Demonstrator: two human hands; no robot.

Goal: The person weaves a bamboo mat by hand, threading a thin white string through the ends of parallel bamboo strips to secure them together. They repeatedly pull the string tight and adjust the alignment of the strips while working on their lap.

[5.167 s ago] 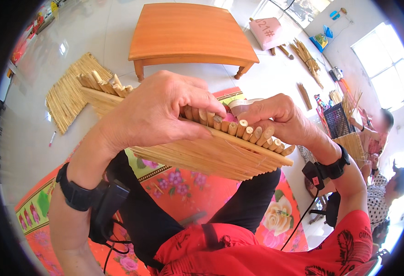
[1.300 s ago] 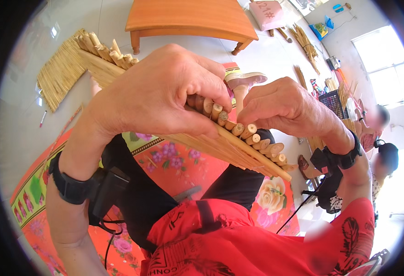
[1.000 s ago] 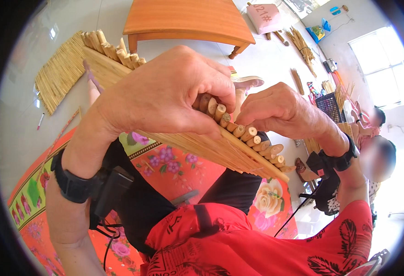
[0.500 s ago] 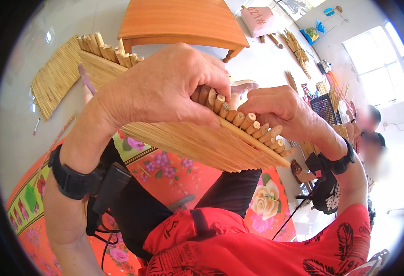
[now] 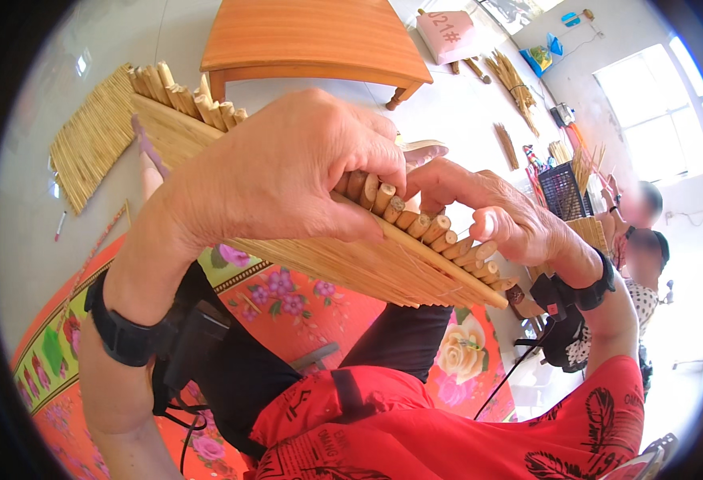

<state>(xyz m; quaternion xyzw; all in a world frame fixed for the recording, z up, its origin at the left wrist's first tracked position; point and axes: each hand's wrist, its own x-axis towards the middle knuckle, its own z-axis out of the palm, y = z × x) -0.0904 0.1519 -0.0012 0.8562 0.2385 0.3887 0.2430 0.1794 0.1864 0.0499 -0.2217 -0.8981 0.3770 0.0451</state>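
Right thumb has swung away from the index finger; half a second ago that hand was pinched close over the stick ends [image 5: 435, 230]. From my remote seat I now have the right hand [image 5: 519, 220] wide, gap between thumb and index, both near the right part of the row. Can't tell if the index tip touches a stick. Left hand [image 5: 287, 168] looks the same as before: clamped on the stick panel [image 5: 327, 260], thumb along the near side of its rail, fingers over the far side, their tips partly hidden.

Stick panel is up over the lap, tilted, upper left corner far out, lower right corner just below the right hand. Stick ends stand uneven above the rail; another cluster [image 5: 183, 98] pokes up at the upper left corner.

Under the legs I have a floral mat [image 5: 287, 320], red, green border at its left edge. Loose stick mat [image 5: 91, 136] lies on the floor off the panel's upper left corner, pen [image 5: 61, 226] near its lower edge. Low wooden table [image 5: 311, 40] ahead, pink sack [image 5: 447, 36] past its right edge, tied stick bundle [image 5: 514, 84] beyond that. Black crate [image 5: 563, 192] farther right, people beside it, blurred.
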